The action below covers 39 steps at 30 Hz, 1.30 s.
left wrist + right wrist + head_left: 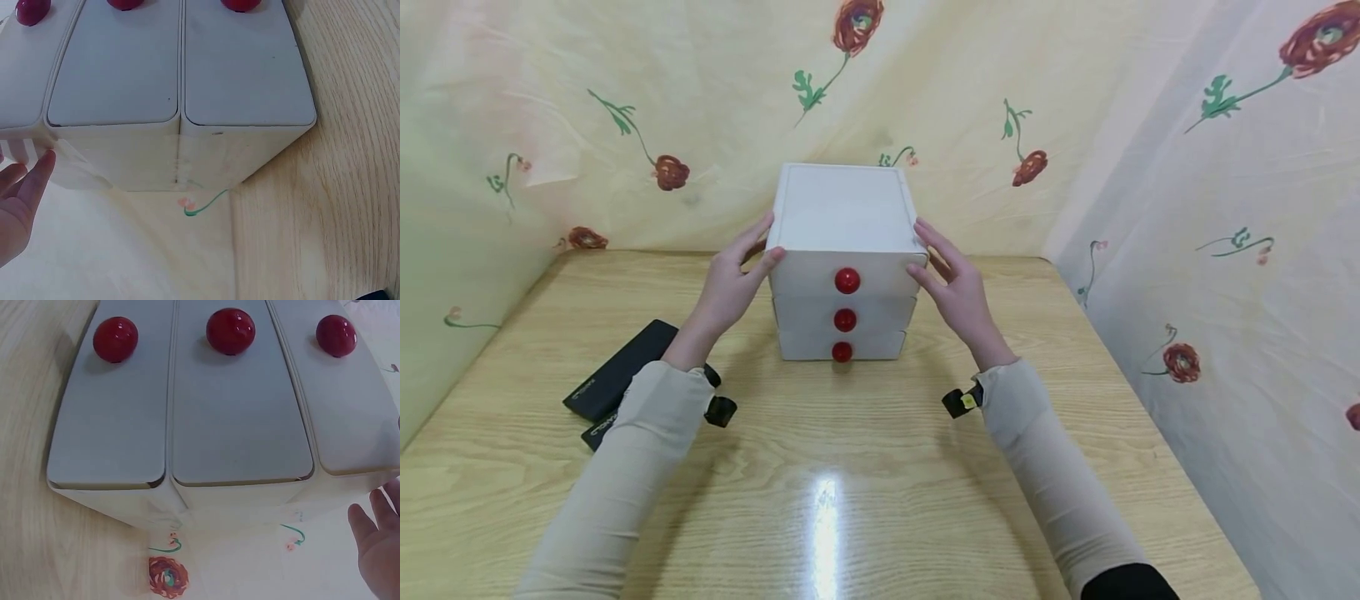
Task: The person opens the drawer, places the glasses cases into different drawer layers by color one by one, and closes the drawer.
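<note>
Box of white drawers stands on the wooden table, straight ahead of the person at 12 o'clock, squarely between two bare hands. From the left hand it lies at about 3 o'clock; from the right hand, at 9 to 10 o'clock. Neither hand looks clearly nearer, and I'd judge that even flanking to be what any shift of the box would turn on. Its side walls run back toward 12 o'clock, while the three stacked drawer fronts, each with a red knob, face 6 o'clock; whether depth or height is the longer measure, I can't tell from here. Both hands are spread, fingers fairly straight, thumbs well apart from them. On the left, the thumb meets the top front corner and the fingers reach along the side wall; on the right, the thumb overlaps the edge of the top drawer front, its fingers lying beside the upper wall. How hard either one presses, if at all, doesn't show. Two black cases lie at 8 o'clock from the box, partly hidden by the left forearm, well apart from the drawers.
</note>
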{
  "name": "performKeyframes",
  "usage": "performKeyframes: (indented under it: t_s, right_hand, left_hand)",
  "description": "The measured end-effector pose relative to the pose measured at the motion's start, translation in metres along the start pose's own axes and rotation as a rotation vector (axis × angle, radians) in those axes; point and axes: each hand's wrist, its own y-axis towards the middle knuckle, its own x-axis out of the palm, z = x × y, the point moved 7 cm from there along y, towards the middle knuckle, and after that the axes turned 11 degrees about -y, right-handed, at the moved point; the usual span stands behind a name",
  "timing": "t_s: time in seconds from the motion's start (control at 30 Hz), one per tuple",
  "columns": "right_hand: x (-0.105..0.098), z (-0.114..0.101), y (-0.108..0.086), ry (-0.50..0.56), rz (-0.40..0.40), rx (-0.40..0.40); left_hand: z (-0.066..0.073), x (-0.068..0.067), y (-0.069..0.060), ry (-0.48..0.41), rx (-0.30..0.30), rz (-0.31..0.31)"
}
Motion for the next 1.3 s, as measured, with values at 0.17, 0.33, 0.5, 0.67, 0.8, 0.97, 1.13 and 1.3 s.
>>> performKeyframes:
  t_s: [0.17,0.33,0.5,0.67,0.8,0.97,1.13,1.3]
  right_hand:
    - [0.002,0.0,0.009,-0.027,-0.032,-0.006]
    - [0.005,0.001,0.017,-0.049,-0.073,-0.009]
    - [0.007,0.005,0.019,-0.032,-0.081,-0.002]
    - [0.006,-0.001,0.017,0.012,-0.064,0.02]
    - [0.005,-0.014,0.013,0.015,-0.05,0.049]
    - [0.004,-0.017,0.013,0.025,-0.019,0.051]
    - [0.007,-0.011,0.014,0.037,-0.003,0.048]
    - [0.009,0.004,0.018,0.025,0.025,0.028]
  left_hand:
    - [-0.001,-0.002,-0.003,-0.003,0.008,0.007]
    - [0.0,-0.005,-0.009,-0.036,-0.013,0.012]
    - [-0.003,-0.008,-0.018,-0.079,-0.042,-0.002]
    - [-0.002,-0.008,-0.028,-0.099,-0.038,-0.014]
    - [0.0,-0.007,-0.036,-0.126,-0.048,0.004]
    - [0.002,-0.006,-0.042,-0.16,-0.058,0.028]
    - [0.002,-0.005,-0.048,-0.163,-0.078,0.034]
    - [-0.001,-0.004,-0.051,-0.139,-0.095,0.044]
